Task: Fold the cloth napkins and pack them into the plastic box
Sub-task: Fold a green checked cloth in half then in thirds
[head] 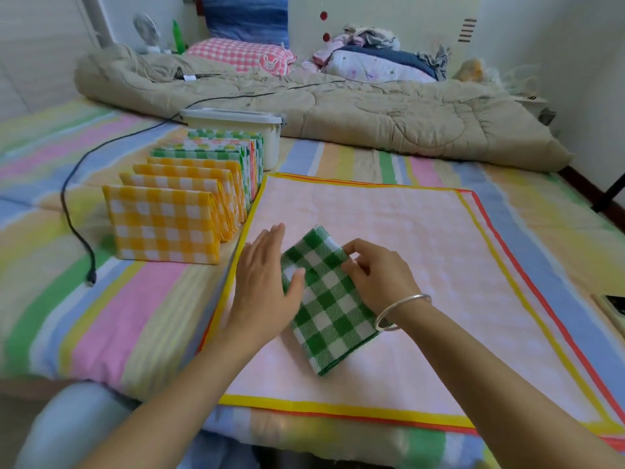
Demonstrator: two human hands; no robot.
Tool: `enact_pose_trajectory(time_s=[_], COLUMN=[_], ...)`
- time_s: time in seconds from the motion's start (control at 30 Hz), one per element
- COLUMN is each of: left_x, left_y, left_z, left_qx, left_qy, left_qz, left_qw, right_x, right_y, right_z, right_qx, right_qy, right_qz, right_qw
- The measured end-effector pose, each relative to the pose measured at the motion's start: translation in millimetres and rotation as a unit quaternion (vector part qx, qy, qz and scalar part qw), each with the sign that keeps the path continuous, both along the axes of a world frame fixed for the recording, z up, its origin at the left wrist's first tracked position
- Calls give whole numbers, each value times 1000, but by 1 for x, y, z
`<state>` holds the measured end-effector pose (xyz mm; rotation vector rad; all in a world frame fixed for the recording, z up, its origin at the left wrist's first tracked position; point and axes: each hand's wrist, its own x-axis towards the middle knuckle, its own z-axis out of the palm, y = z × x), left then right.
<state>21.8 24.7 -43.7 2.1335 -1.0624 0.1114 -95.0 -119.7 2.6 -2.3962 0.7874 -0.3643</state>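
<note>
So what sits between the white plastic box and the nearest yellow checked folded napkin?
In the head view, a row of upright folded napkins: yellow checked napkins, a green checked napkin, then dotted napkins.

Soft, even light fills the room, bright but without hard edges; its source cannot be told. The wall (558,35) at the upper right is nearly washed out. The left hand (262,282) is smeared by motion at its fingertips and thumb, while the right hand (378,275) is sharper. Both hands cast only faint, diffuse shadows on the pink mat (389,214). The bracelet (402,311) carries a small bright glint. Wide-angle distortion bows the stripes of the bed (101,316) and tilts the walls at the corners. A pale blue shape (77,424) at the lower left is out of focus, and the quilt (372,110) behind looks soft.
</note>
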Motion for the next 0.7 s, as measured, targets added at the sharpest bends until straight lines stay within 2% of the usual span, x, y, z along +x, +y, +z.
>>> enact_pose_trajectory(time_s=[0.17, 0.27, 0.37, 0.43, 0.53, 0.63, 0.7], left_x=[25, 45, 75, 93, 117, 134, 144], left_y=[26, 51, 77, 92, 106, 114, 118], left_z=[15, 14, 10, 3, -10, -17, -19], left_qx=[-51, -154, -245, -284, -329, -337, -332], left_qy=[109, 152, 169, 171, 173, 172, 164], left_qz=[52, 109, 165, 197, 236, 257, 268], left_qw=[991, 970, 940, 923, 898, 889, 889], right_x=[36, 49, 61, 71, 93, 123, 143], right_y=[15, 18, 26, 35, 57, 78, 89], right_z=[25, 25, 19, 11, 0, -11, -19], right_qx=[16, 127, 247, 245, 254, 163, 124], right_qy=[-33, -81, -137, -139, -79, -3, -18], right_qz=[127, 146, 146, 160, 179, 159, 125], right_qw=[991, 978, 948, 946, 947, 974, 984])
